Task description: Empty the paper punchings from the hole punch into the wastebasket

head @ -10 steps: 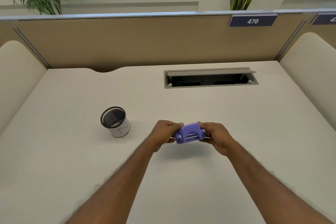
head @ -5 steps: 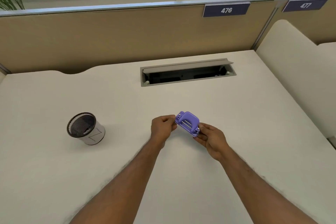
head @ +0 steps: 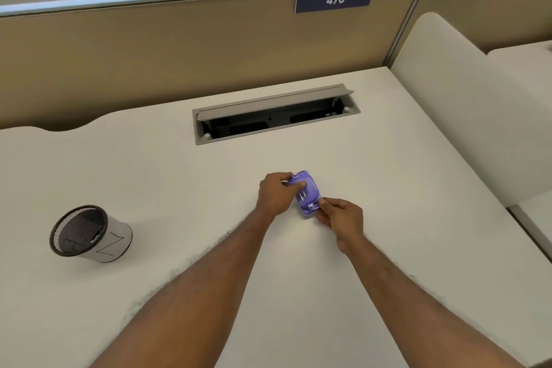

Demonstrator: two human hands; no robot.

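A small purple hole punch (head: 307, 193) is held just above the white desk near its middle, turned so its long side runs away from me. My left hand (head: 276, 194) grips its far left side, with the thumb laid over its top. My right hand (head: 339, 216) pinches its near end with the fingertips. A small round wastebasket (head: 89, 234) with a dark mesh inside and a white paper wrap stands on the desk far to the left, well apart from both hands. No paper punchings are visible.
A grey cable hatch (head: 274, 113) lies open in the desk (head: 388, 158) behind the hands. A tan partition (head: 179, 48) with number plates 476 and 477 closes off the back. A cream side panel (head: 448, 104) rises at the right.
The punch has been rotated from lying crosswise to pointing away from me, and both hands shifted their grip. The camera view has swung to the right, so the wastebasket sits farther left.
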